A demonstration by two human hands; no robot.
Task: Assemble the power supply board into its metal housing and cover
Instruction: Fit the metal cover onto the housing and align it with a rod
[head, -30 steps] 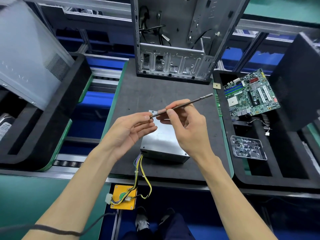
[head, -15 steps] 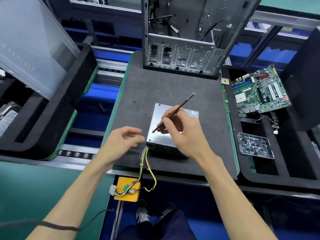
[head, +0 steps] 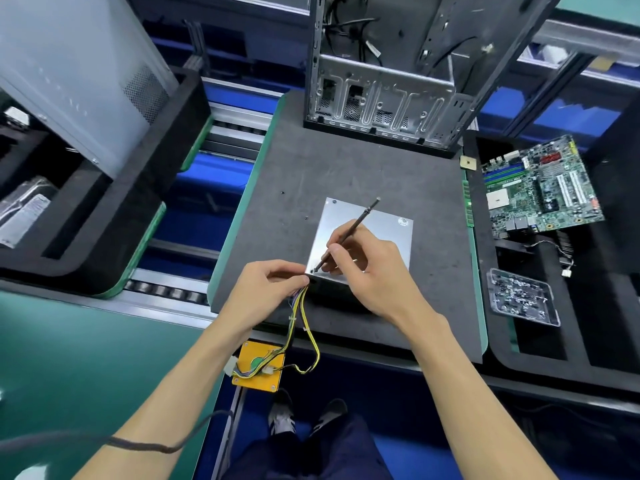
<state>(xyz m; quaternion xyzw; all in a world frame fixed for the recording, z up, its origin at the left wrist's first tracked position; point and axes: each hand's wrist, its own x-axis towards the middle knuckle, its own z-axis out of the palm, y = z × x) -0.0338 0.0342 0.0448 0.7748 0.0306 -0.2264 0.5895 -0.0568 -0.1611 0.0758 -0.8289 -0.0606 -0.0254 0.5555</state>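
The silver metal power supply housing point(head: 384, 233) lies flat on the dark grey mat point(head: 346, 174), its cover facing up. My right hand point(head: 360, 268) pinches a thin dark screwdriver point(head: 360, 220), whose tip meets the cover's near-left corner. My left hand point(head: 266, 289) touches that same corner with curled fingertips, just above the cable exit; whether it holds a screw is hidden. A bundle of yellow and coloured wires point(head: 304, 327) hangs from the housing over the table edge.
An open computer chassis point(head: 388, 74) stands at the mat's far edge. A green motherboard point(head: 540, 188) and a clear tray of screws point(head: 523, 296) sit in black foam on the right. Two loose screws point(head: 306, 217) lie on the mat. An orange plate point(head: 258, 370) hangs below.
Both hands came down from chest height to the housing. The screwdriver tip moved onto the near-left corner, and my left hand closed in on that corner.
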